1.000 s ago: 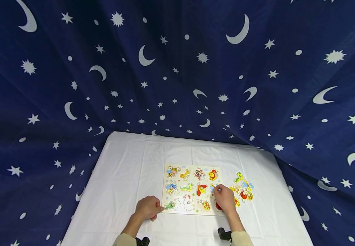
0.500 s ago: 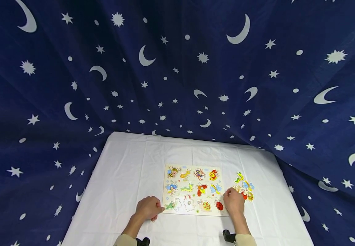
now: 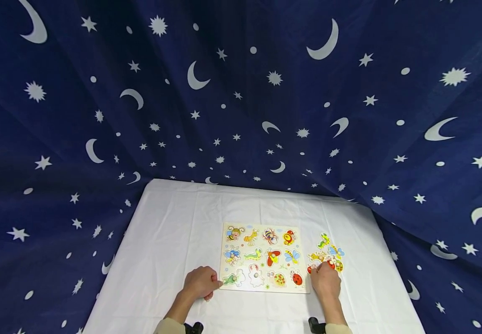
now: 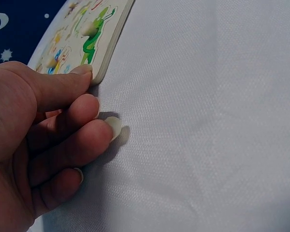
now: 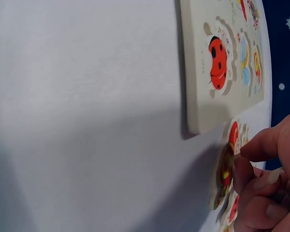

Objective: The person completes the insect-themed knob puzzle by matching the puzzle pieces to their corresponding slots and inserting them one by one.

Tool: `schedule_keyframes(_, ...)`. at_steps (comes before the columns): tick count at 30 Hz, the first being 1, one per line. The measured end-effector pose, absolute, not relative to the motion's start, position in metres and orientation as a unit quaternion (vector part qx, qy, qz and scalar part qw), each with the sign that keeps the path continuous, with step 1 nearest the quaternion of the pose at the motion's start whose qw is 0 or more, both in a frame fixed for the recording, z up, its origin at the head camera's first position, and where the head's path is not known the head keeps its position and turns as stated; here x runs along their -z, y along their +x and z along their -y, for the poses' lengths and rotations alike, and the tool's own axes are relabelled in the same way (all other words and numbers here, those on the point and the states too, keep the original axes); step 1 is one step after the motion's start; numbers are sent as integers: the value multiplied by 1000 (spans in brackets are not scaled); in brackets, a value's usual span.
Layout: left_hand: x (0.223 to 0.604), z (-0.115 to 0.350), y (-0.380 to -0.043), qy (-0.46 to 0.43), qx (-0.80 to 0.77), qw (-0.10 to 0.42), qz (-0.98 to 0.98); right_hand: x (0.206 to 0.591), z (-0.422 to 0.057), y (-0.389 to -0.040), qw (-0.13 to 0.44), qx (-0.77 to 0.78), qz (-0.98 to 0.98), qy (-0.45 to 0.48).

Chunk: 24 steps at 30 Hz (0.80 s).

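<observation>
A wooden insect puzzle board (image 3: 284, 291) lies on the white table, with knobbed pieces in some recesses. At its near left corner my left hand (image 3: 201, 282) grips the edge, the thumb (image 4: 70, 87) lying over the top and the other fingers curled below. Just right of the board, my right hand (image 3: 326, 280) pinches the knob of a red-and-yellow insect puzzle piece (image 5: 225, 169) between thumb and index finger. Whether that piece is off the cloth I cannot tell. A printed red ladybug (image 5: 218, 63) shows in the board's recess nearest this hand.
Loose insect pieces cluster beyond my right hand, among them a green caterpillar (image 3: 323, 240), a blue-winged dragonfly (image 3: 336, 251) and an orange insect (image 3: 317, 256); some overlap. A dark blue curtain (image 3: 241, 153) with moons and stars surrounds the table (image 3: 174, 218).
My right hand has travelled from over the board's right side to the loose pieces, uncovering the dragonfly and ladybug recesses. My left hand stays at the board's corner.
</observation>
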<state>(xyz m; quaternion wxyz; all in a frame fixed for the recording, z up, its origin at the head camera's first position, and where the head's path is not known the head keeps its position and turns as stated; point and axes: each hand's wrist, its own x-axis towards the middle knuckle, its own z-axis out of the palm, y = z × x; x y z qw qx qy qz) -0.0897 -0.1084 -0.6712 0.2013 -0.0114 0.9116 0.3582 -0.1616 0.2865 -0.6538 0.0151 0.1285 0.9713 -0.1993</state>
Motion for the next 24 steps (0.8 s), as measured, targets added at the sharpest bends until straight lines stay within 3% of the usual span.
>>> schedule_keyframes(11, 673, 107, -88, -6, -365, 194, -911, 661, -289, -157, 19, 209, -970, 125)
schedule_keyframes(24, 670, 107, -89, -9, -364, 192, -911, 660, -278, -166, -76, 266, -954, 115)
